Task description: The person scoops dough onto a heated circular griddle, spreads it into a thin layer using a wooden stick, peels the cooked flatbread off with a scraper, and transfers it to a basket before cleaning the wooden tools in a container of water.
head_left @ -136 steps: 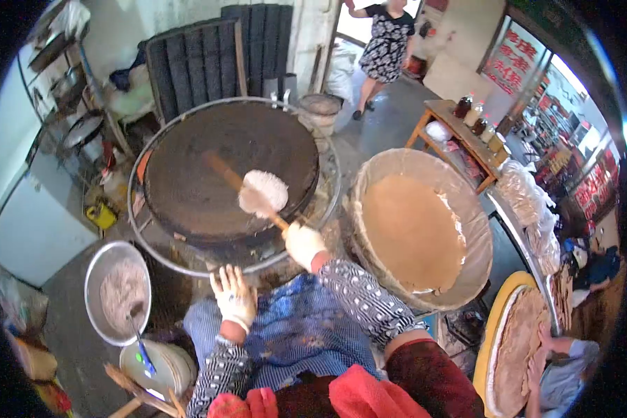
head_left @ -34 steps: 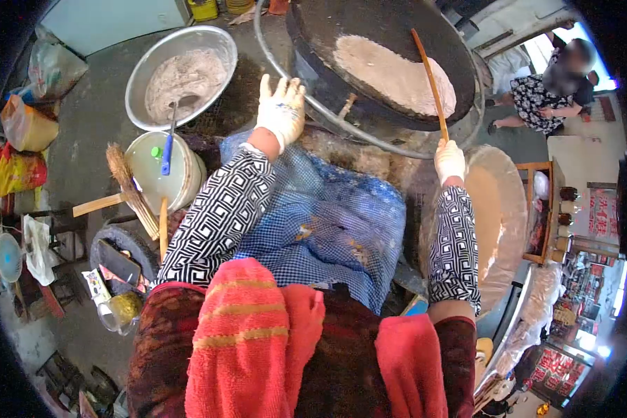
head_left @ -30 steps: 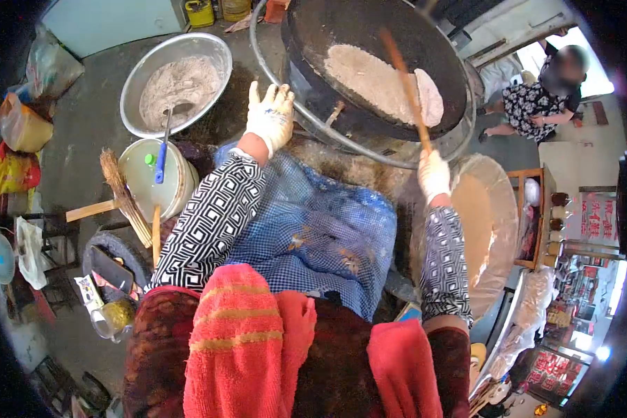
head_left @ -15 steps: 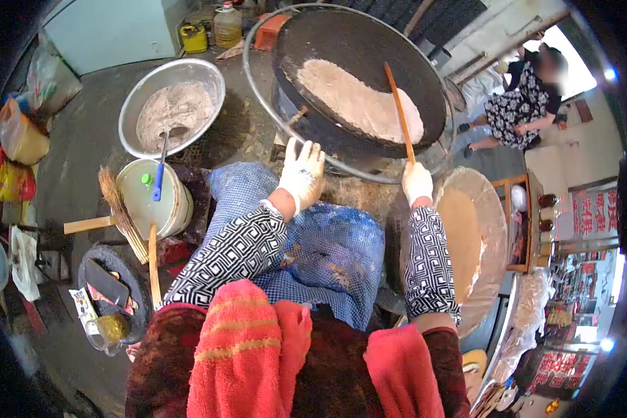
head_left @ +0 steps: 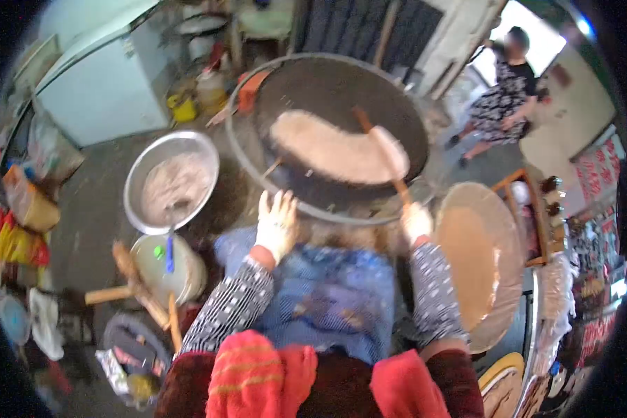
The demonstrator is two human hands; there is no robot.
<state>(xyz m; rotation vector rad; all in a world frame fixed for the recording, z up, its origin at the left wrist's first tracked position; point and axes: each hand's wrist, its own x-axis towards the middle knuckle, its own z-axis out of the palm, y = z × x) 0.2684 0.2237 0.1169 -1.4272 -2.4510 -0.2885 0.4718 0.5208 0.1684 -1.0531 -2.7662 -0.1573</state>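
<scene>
A long, thin wooden stick (head_left: 400, 187) is gripped near its lower end by my white-gloved right hand (head_left: 416, 223). It slants up and left across pale, wet-looking batter (head_left: 320, 148) spread in a curved band. The batter lies on a large round dark griddle (head_left: 327, 76), which a metal ring (head_left: 233, 150) encircles. My left hand (head_left: 277, 226), also gloved, has its fingers spread at the ring's near edge; whether it touches the ring I cannot tell. Blue checked cloth (head_left: 320, 299) covers my lap below both hands.
Left of the griddle stand a metal basin (head_left: 129, 191) of floury mix with a blue-handled ladle (head_left: 169, 258), and a bucket (head_left: 196, 268) with a brush (head_left: 136, 279). A wide tub (head_left: 512, 279) of tan liquid is at my right. A person (head_left: 505, 97) stands far right.
The view has tilted up, so the griddle and basin sit lower in the frame. The stick leans further left, its far end having swung left over the batter. My left hand stays spread.
</scene>
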